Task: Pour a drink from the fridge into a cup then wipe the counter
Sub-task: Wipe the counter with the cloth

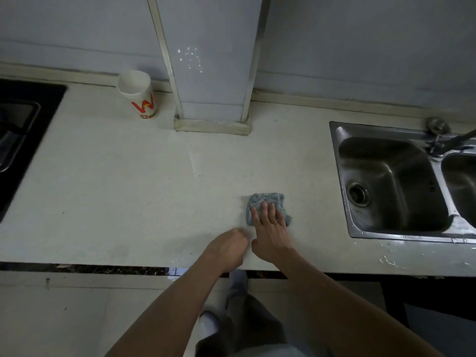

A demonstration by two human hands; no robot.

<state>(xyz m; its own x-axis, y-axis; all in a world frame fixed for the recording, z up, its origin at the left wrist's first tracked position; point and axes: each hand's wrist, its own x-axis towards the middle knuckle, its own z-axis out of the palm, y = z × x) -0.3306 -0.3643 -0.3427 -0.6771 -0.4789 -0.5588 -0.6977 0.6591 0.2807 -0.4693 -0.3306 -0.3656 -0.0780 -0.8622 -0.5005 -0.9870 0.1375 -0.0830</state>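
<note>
Pale counter (116, 181): cup (140, 96) upright, cloth (268, 198) flat

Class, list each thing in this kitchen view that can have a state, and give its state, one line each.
paper cup: upright by the back wall; contents not visible.
grey cloth: crumpled, lying on the counter.
right hand: fingers straight, pressing the grey cloth.
left hand: fingers curled, nothing seen in it.
sink basin: holds no dishes.
tap: no water running.
</note>
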